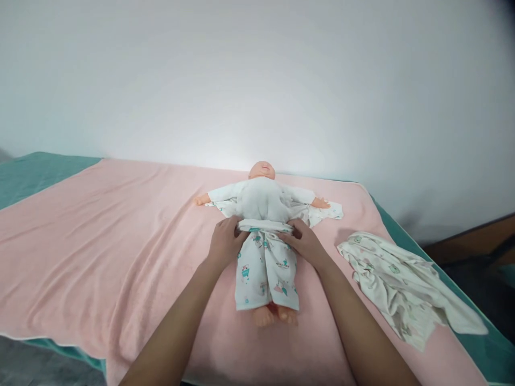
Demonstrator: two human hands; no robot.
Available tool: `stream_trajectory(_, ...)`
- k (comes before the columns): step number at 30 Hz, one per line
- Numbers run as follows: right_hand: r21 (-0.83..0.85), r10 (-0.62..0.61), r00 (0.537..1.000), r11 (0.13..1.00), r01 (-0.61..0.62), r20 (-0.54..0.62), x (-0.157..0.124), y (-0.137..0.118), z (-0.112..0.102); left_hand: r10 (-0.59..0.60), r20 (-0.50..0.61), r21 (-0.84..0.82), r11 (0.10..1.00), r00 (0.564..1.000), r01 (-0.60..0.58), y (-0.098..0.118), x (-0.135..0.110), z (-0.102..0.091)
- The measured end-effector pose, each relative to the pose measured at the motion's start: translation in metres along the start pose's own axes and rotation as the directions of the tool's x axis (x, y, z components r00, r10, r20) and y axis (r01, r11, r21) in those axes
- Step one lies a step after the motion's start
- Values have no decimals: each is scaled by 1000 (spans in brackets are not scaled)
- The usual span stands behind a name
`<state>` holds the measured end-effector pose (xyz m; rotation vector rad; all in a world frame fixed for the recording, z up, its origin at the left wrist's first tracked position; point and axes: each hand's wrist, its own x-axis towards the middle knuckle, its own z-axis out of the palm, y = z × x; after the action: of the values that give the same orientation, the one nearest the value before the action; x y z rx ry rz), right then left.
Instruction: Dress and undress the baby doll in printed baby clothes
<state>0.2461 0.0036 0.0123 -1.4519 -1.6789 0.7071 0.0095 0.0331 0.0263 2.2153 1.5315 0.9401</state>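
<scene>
A baby doll (263, 198) lies on its back with its head toward the wall and both arms spread wide. It has on a white top and white printed baby pants (251, 273), and its bare feet stick out of the leg ends. My left hand (226, 239) pinches the waistband at the left side of the doll's waist. On the opposite side my right hand (306, 242) grips the same waistband between thumb and fingers. A printed white cloth (332, 209) shows under the doll's arms and back.
The doll rests on a pink blanket (161, 257) spread over a green sheet (44, 174). To the right lies a crumpled cream printed garment (396, 284) near the bed's edge. A pale wall (257, 80) rises directly behind the bed.
</scene>
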Motion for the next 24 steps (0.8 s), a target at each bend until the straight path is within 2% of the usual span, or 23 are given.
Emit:
stream_trajectory(2,185,9,1000,983,-13,20,1,3,1,-1,3,-55,998,1000,2,1,13,3)
stream_trajectory(4,259,9,1000,966,-14,21,4,6,2,19,-2,-66,998,1000,-19,0,25,7)
stream_trajectory(5,224,19,1000,974,-18,0,6,7,3,33,-10,-54,998,999,-34,-1,28,9)
stream_trajectory(7,40,35,996,999,-32,-81,8,8,5,63,-57,-4,998,996,-64,-5,27,13)
stream_trajectory(10,-249,-25,979,968,-28,-205,7,4,10,124,-218,50,992,968,-116,-7,9,15)
stream_trajectory(13,-389,-126,946,921,1,-297,-1,-4,15,238,-360,-40,962,902,-270,1,-19,12)
stream_trajectory(15,-439,-198,920,898,32,-337,-6,-9,18,277,-401,-141,923,873,-358,9,-37,10)
stream_trajectory(17,-456,-272,905,884,101,-326,-9,-12,19,272,-385,-222,900,882,-375,18,-52,8)
stream_trajectory(21,-368,-396,894,879,303,-211,-16,-17,17,235,-262,-264,916,936,-303,24,-71,6)
stream_trajectory(24,-268,-355,931,908,321,-88,-31,-25,13,249,-201,-200,936,948,-288,22,-73,6)
